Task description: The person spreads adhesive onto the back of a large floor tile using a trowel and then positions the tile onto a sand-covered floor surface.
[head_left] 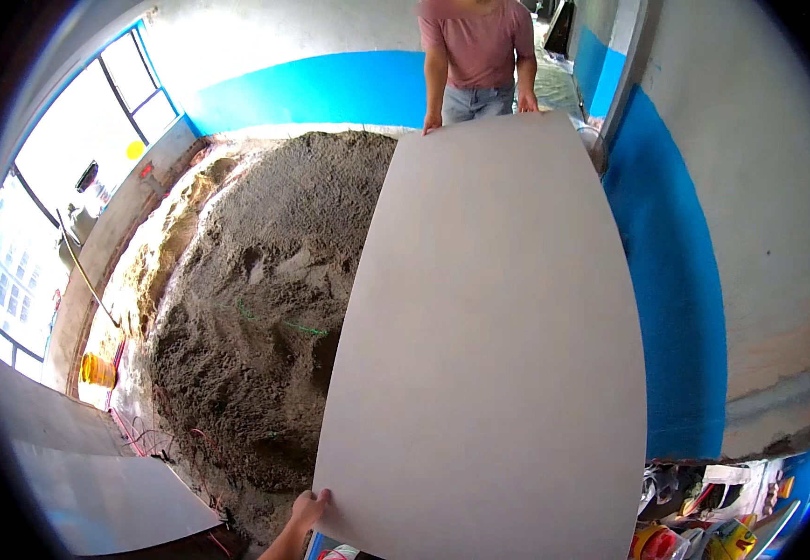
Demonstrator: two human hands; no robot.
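A large flat white panel stretches away in front of me. My left hand is closed on its near left edge, with the thumb lying on the top face. No part of my right hand shows. At the far end a person in a pink shirt holds the panel by its edge, with one hand near the left corner and the other toward the right. The panel hides whatever lies below it.
A big heap of grey sand rises left of the panel. A blue-painted wall runs along the right. A yellow bucket stands by the windows, another pale sheet lies at lower left, and assorted clutter fills the lower right.
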